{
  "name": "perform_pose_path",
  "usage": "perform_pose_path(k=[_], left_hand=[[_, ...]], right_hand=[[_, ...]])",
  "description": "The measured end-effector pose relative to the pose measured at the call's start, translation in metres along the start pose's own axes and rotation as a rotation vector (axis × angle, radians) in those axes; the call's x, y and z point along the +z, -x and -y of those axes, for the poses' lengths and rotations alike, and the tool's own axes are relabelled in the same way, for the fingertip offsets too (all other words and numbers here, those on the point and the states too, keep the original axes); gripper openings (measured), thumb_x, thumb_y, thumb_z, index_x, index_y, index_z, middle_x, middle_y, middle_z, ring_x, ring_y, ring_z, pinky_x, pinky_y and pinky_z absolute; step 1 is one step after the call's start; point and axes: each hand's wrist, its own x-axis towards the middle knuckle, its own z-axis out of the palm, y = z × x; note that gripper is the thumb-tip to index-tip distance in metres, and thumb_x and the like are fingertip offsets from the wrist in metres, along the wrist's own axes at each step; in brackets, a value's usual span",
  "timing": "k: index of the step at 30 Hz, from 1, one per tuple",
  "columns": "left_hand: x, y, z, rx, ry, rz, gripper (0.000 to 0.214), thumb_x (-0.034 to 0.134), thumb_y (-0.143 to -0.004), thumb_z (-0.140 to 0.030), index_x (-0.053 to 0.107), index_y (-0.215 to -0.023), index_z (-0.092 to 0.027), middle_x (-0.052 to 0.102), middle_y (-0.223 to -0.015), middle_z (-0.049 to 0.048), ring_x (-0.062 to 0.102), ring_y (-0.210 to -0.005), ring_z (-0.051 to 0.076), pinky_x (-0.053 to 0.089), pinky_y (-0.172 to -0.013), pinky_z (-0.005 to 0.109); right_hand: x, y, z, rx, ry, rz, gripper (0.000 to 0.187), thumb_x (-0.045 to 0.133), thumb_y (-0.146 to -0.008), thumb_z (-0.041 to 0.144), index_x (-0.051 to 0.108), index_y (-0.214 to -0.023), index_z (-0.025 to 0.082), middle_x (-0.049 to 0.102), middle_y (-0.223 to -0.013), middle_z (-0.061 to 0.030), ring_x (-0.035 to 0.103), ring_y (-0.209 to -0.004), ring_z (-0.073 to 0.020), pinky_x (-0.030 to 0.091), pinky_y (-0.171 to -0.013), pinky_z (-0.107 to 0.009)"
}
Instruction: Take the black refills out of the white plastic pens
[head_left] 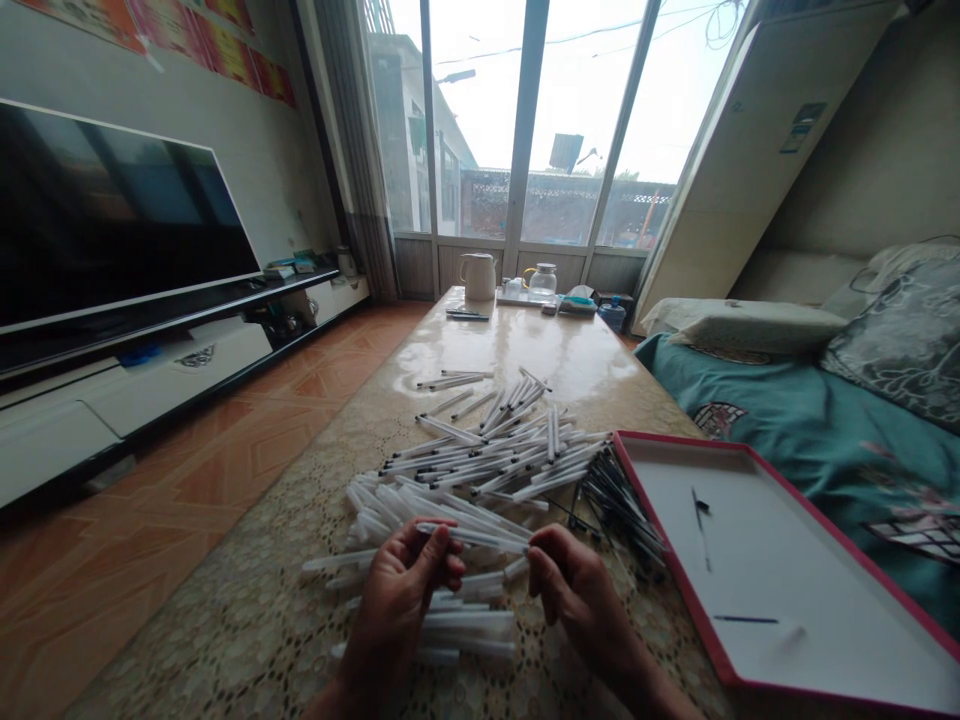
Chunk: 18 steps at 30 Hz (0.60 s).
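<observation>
My left hand (409, 575) pinches a translucent white pen barrel (487, 540) near its left end, holding it almost level above the table. At the barrel's other end, the fingertips of my right hand (574, 580) are closed; whether they also grip a small part is too small to make out. Loose white pen barrels (397, 500) lie heaped under and behind both hands. Beyond them spreads a pile of white pens with black ends (517, 455). A bundle of thin black sticks (619, 505), resembling pen caps or refills, lies right of my right hand.
A red-rimmed white tray (675, 570) at the right holds a thin pen part (701, 530) and a dark refill (746, 619). A beige jug (478, 277), a glass pot (541, 279) and a tissue pack (577, 302) stand at the table's far end. A sofa (772, 400) borders the right side.
</observation>
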Motion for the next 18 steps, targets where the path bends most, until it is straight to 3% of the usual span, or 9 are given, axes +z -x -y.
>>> perform_pose_path(k=[6, 11, 15, 18], left_hand=[[-0.0031, -0.0024, 0.0028, -0.009, 0.001, 0.02, 0.035, 0.081, -0.057, -0.036, 0.066, -0.078, -0.012, 0.064, -0.057, 0.0, 0.055, -0.046, 0.009, 0.045, -0.043, 0.017], [-0.0016, -0.0006, 0.0009, -0.017, 0.014, 0.016, 0.033, 0.081, -0.059, -0.034, 0.066, -0.078, -0.012, 0.065, -0.059, 0.0002, 0.056, -0.048, 0.009, 0.046, -0.045, 0.017], [-0.0001, 0.0013, 0.0011, -0.017, 0.014, 0.03, 0.033, 0.081, -0.059, -0.034, 0.066, -0.079, -0.012, 0.064, -0.058, -0.0006, 0.055, -0.047, 0.009, 0.046, -0.044, 0.018], [-0.0002, 0.0008, 0.0021, -0.019, -0.001, 0.021, 0.034, 0.081, -0.058, -0.036, 0.066, -0.078, -0.012, 0.063, -0.057, -0.0004, 0.055, -0.046, 0.009, 0.045, -0.043, 0.018]], right_hand=[[-0.0001, 0.0002, 0.0006, -0.012, 0.059, 0.013, 0.045, 0.036, -0.092, 0.051, 0.052, -0.068, 0.017, 0.05, -0.048, 0.0025, 0.042, -0.039, -0.0076, 0.03, -0.039, -0.017], [-0.0001, 0.0019, -0.0026, 0.017, -0.005, 0.022, 0.034, 0.045, -0.089, 0.049, 0.054, -0.086, 0.016, 0.054, -0.058, 0.0021, 0.044, -0.042, -0.0074, 0.033, -0.04, -0.017], [0.0004, 0.0017, -0.007, 0.014, 0.031, 0.054, 0.045, 0.033, -0.093, 0.05, 0.054, -0.073, 0.015, 0.051, -0.051, 0.0018, 0.038, -0.037, -0.0063, 0.028, -0.036, -0.017], [0.0004, 0.0003, -0.0063, 0.004, 0.012, 0.034, 0.04, 0.04, -0.091, 0.049, 0.052, -0.074, 0.016, 0.052, -0.053, 0.0025, 0.041, -0.039, -0.0065, 0.031, -0.038, -0.017]])
